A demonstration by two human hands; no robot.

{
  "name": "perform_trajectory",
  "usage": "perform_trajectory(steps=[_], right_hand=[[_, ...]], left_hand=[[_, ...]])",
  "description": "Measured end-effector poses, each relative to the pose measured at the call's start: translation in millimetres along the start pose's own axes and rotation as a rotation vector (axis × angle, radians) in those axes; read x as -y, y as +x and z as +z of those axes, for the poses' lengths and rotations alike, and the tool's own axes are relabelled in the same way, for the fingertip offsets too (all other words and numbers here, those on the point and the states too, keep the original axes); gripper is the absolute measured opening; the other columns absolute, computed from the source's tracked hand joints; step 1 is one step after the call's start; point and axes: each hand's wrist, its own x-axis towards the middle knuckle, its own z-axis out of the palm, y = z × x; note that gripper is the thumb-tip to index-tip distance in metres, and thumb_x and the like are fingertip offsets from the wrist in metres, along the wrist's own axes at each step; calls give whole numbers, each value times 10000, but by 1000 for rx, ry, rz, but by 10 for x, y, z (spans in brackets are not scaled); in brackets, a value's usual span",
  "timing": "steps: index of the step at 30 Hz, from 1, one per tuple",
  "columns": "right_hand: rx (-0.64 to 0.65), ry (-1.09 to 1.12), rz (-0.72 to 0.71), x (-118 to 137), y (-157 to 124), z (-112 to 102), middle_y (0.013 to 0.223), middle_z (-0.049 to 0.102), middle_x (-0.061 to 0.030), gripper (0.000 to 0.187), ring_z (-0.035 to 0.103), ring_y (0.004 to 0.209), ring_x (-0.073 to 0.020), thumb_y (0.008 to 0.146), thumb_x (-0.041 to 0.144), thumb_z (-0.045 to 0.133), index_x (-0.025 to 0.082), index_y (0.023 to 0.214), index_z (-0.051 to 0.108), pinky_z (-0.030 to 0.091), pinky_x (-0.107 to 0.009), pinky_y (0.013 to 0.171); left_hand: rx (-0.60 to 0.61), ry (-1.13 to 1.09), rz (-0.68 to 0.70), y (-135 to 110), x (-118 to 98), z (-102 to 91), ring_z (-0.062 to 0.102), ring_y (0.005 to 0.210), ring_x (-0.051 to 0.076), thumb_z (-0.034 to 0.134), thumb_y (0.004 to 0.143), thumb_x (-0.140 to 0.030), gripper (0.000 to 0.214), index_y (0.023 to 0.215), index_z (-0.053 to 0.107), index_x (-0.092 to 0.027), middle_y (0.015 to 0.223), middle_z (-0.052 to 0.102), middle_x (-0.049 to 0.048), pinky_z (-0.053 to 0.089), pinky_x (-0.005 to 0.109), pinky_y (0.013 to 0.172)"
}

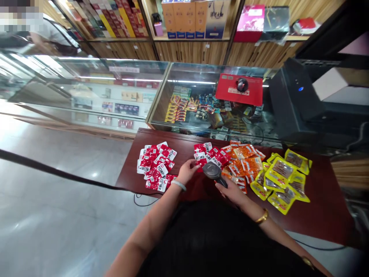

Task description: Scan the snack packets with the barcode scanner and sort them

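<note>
My right hand [232,190] is wrapped round the handle of a dark barcode scanner [212,170], whose head points toward the red packets. Just left of it, my left hand [186,172] pinches the edge of a small red-and-white snack packet [201,163]. More red packets [216,154] lie behind and beside the scanner head, which hides some of them. A separate pile of red-and-white packets [155,165] lies to the left of my left hand. Orange packets [243,163] are heaped beyond my right hand, and yellow packets [281,179] to its right.
The dark red wooden table [319,207] backs onto a glass display counter [184,73]. On the counter sit a red mat [226,87] with a mouse [241,84] and a dark machine [296,100]. A person [52,34] is at the far left. A black cable [145,204] hangs below the table's edge.
</note>
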Motion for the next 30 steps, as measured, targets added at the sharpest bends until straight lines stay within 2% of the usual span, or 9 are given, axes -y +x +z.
perform_trajectory(steps=[3, 5, 8, 11, 16, 20, 23, 27, 30], right_hand=[[32, -39, -33, -8, 26, 38, 777, 693, -37, 547, 624, 622, -198, 816, 554, 613, 189, 1224, 596, 519, -326, 629], [48, -69, -80, 11, 41, 62, 912, 716, -65, 510, 657, 792, -238, 804, 538, 635, 192, 1179, 630, 526, -352, 744], [93, -99, -80, 44, 56, 105, 870, 717, -62, 491, 658, 830, -252, 814, 523, 629, 184, 1168, 636, 525, -354, 748], [122, -121, -63, 55, 60, 144, 866, 717, -56, 503, 660, 779, -238, 806, 522, 638, 183, 1177, 627, 523, -339, 707], [141, -139, -20, 45, 30, 148, 906, 723, -57, 525, 660, 715, -220, 818, 524, 623, 188, 1220, 595, 525, -347, 693], [92, -125, -57, 37, -20, 98, 936, 726, -72, 517, 668, 872, -265, 807, 525, 634, 194, 1204, 613, 528, -381, 798], [68, -120, -61, 21, -69, 60, 984, 721, -90, 531, 665, 900, -273, 814, 519, 622, 170, 1214, 606, 522, -400, 833], [19, -75, -43, 3, -130, 33, 1021, 712, -94, 532, 650, 944, -283, 813, 500, 630, 160, 1221, 597, 522, -414, 842], [5, -8, -39, 28, -152, 21, 941, 711, -69, 502, 653, 897, -267, 823, 497, 627, 184, 1214, 609, 539, -386, 781]], left_hand=[[-226, 322, -84, -295, 170, -326, 618, 940, 193, 645, 805, -322, 292, 1063, 614, -188, 1015, 671, 75, 464, 336, 893], [-418, 570, -169, -458, 262, -598, 562, 1078, 242, 620, 819, -345, 350, 1135, 581, -199, 1108, 632, 100, 406, 391, 979], [-571, 831, -325, -579, 342, -972, 450, 1216, 311, 604, 815, -363, 484, 1268, 502, -225, 1315, 508, 139, 347, 440, 1015], [-516, 937, -426, -569, 356, -1228, 425, 1216, 351, 639, 767, -418, 502, 1220, 529, -232, 1360, 456, 145, 365, 451, 966], [-408, 1042, -334, -501, 312, -1381, 464, 1172, 353, 614, 766, -431, 361, 1034, 583, -190, 1192, 571, 160, 374, 452, 934], [-361, 1051, -289, -505, 300, -1423, 548, 1070, 336, 600, 767, -390, 384, 1087, 597, -178, 1034, 659, 143, 412, 426, 878], [-353, 1032, -261, -514, 282, -1497, 583, 1034, 320, 573, 782, -357, 455, 1201, 594, -181, 1028, 683, 139, 427, 400, 849], [-350, 822, -296, -449, 180, -1531, 624, 908, 280, 571, 784, -422, 318, 979, 706, -212, 948, 705, 95, 442, 348, 757], [-314, 426, -287, -293, 42, -1312, 584, 647, 179, 622, 739, -492, 310, 768, 680, -189, 660, 642, 17, 408, 272, 615]])
